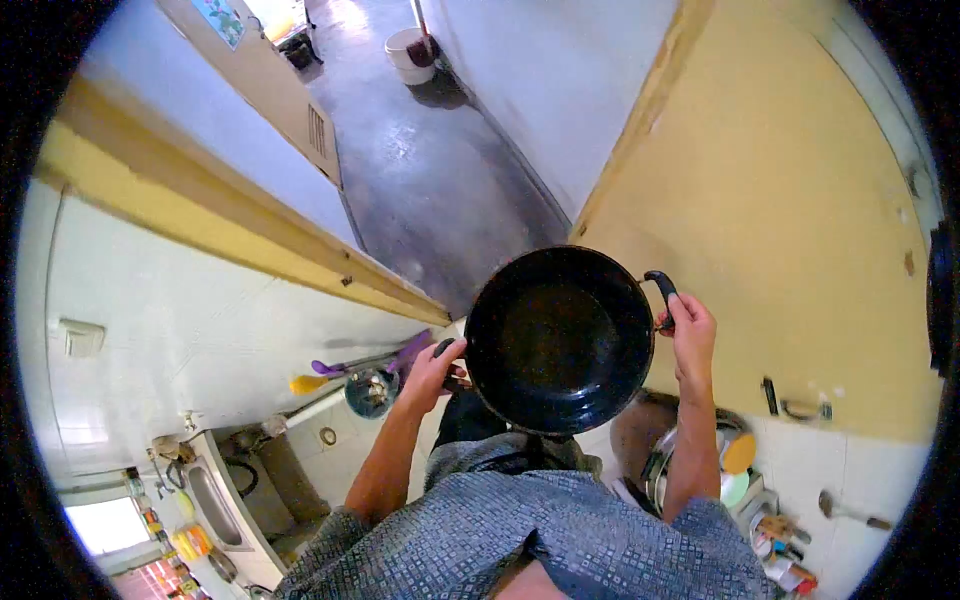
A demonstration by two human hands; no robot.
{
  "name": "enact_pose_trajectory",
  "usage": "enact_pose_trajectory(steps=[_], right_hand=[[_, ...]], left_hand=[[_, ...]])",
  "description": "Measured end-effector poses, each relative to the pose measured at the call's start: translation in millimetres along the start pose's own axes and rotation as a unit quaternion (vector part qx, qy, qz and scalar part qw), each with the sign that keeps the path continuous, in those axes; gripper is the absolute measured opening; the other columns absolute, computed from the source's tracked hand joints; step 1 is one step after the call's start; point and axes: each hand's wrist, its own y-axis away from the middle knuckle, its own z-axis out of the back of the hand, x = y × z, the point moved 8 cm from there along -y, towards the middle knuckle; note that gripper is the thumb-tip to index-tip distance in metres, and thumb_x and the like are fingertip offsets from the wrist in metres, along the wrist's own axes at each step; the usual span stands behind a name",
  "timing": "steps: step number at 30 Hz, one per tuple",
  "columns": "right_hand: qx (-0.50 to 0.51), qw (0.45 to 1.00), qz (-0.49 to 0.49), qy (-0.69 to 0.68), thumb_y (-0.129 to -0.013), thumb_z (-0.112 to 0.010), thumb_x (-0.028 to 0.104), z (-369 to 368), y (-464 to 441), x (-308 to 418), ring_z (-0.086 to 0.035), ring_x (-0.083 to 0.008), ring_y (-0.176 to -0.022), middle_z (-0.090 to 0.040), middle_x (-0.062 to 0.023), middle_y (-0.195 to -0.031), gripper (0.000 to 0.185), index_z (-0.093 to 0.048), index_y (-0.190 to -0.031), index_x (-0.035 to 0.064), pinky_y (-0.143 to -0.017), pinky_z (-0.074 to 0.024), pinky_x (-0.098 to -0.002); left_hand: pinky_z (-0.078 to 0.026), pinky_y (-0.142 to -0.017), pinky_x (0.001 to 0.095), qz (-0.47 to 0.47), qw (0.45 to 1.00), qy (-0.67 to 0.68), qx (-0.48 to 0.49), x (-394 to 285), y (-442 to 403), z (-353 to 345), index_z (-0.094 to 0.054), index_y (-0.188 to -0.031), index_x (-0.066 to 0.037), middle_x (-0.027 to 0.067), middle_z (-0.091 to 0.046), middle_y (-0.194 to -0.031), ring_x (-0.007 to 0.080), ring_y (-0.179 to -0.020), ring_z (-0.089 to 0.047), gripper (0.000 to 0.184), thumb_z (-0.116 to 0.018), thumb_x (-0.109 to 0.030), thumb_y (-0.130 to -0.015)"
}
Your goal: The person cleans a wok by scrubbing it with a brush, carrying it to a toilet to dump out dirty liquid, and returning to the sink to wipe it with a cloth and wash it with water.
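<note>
1. I am holding a round, deep, black pan (560, 335) with two looped black side handles, and its hollow is facing up toward my eyes.
2. My left hand (428, 378) is closing around the handle on the pan's left side; the thumb is lying near the rim, while some of the fingers are hiding behind the handle, so I cannot tell exactly how they are wrapping.
3. My right hand (692, 328) is gripping the opposite handle (660, 284), fingers curling about its lower part, with the upper curve of black showing above my thumb.
4. The pan is hanging in the air between both hands, in front of my grey-blue patterned shirt (520, 520), and is covering part of the view of the floor.
5. Beyond its far rim, a smooth grey floor (420, 190) is stretching through a doorway toward a white bucket (408, 58) near a pale wall.
6. To my right, a broad yellow panel (780, 240) is rising beside the pan, and a metal ladle (850, 510) is showing against white tiles lower down.
7. To my left, a small dark bluish bin (371, 393) with scraps inside is standing near my left hand.
</note>
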Motion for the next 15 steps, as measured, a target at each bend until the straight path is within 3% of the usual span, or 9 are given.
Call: enact_pose_trajectory(steps=[3, 4, 8, 9, 11, 12, 15], right_hand=[[-0.011, 1.000, 0.004, 0.013, -0.098, -0.059, 0.022, -14.5, -36.8, 12.7, -0.061, -0.0110, -0.063, -0.065, -0.0032, -0.073, 0.022, -0.066, -0.101, 0.0016, -0.058, -0.0480, -0.0251], [0.011, 0.999, 0.003, 0.033, -0.097, -0.059, 0.022, -20.3, -52.8, 15.1, -0.062, -0.0119, -0.064, -0.065, -0.0036, -0.074, 0.022, -0.066, -0.101, 0.0021, -0.058, -0.0486, -0.0258], [0.024, 0.999, 0.004, 0.028, -0.097, -0.060, 0.022, -56.2, -105.0, 34.3, -0.062, -0.0127, -0.064, -0.066, -0.0038, -0.074, 0.021, -0.065, -0.102, 0.0025, -0.058, -0.0491, -0.0265], [0.024, 1.000, 0.000, 0.010, -0.097, -0.060, 0.023, -67.2, -115.3, 39.6, -0.062, -0.0128, -0.063, -0.065, -0.0039, -0.074, 0.021, -0.065, -0.101, 0.0028, -0.059, -0.0497, -0.0270], [0.025, 1.000, 0.001, -0.001, -0.097, -0.060, 0.023, -85.9, -145.1, 49.7, -0.062, -0.0130, -0.063, -0.065, -0.0039, -0.073, 0.021, -0.065, -0.101, 0.0031, -0.059, -0.0503, -0.0276], [0.036, 0.999, -0.019, 0.007, -0.096, -0.061, 0.023, -95.7, -163.9, 47.1, -0.063, -0.0131, -0.063, -0.065, -0.0039, -0.073, 0.020, -0.065, -0.099, 0.0038, -0.060, -0.0510, -0.0277], [0.071, 0.995, -0.062, 0.012, -0.095, -0.063, 0.025, -130.7, -206.2, 56.8, -0.064, -0.0135, -0.063, -0.065, -0.0040, -0.072, 0.019, -0.063, -0.093, 0.0058, -0.060, -0.0531, -0.0288]], left_hand=[[-0.051, -0.054, 0.0266, -0.015, 0.999, -0.011, -0.032, -55.7, -13.3, -12.2, -0.064, -0.102, -0.003, 0.0030, -0.061, -0.087, 0.0093, -0.071, -0.058, 0.042, -0.065, -0.044, -0.091], [-0.049, -0.051, 0.0273, -0.055, 0.997, -0.019, -0.045, -59.7, -40.8, -4.1, -0.064, -0.100, -0.001, 0.0067, -0.064, -0.089, 0.0100, -0.062, -0.057, 0.044, -0.062, -0.045, -0.093], [-0.043, -0.046, 0.0305, -0.049, 0.993, -0.023, -0.109, -111.3, -86.6, 2.5, -0.063, -0.096, 0.002, 0.0153, -0.069, -0.098, 0.0146, -0.046, -0.052, 0.045, -0.060, -0.044, -0.094], [-0.043, -0.046, 0.0305, -0.052, 0.993, -0.017, -0.106, -120.6, -101.9, 5.8, -0.063, -0.096, 0.002, 0.0153, -0.069, -0.098, 0.0146, -0.046, -0.052, 0.045, -0.060, -0.044, -0.094], [-0.044, -0.048, 0.0313, -0.115, 0.987, -0.030, -0.111, -151.7, -136.1, 18.9, -0.065, -0.094, -0.001, 0.0044, -0.057, -0.070, 0.0136, -0.052, -0.052, 0.048, -0.061, -0.049, -0.093], [-0.041, -0.049, 0.0302, -0.115, 0.986, -0.018, -0.122, -158.7, -158.7, 28.5, -0.064, -0.093, 0.002, 0.0119, -0.068, -0.085, 0.0139, -0.053, -0.052, 0.045, -0.061, -0.043, -0.094], [-0.041, -0.050, 0.0303, -0.103, 0.984, -0.036, -0.141, -206.4, -189.7, 42.2, -0.065, -0.093, 0.002, 0.0105, -0.068, -0.083, 0.0138, -0.055, -0.052, 0.045, -0.062, -0.043, -0.093]])
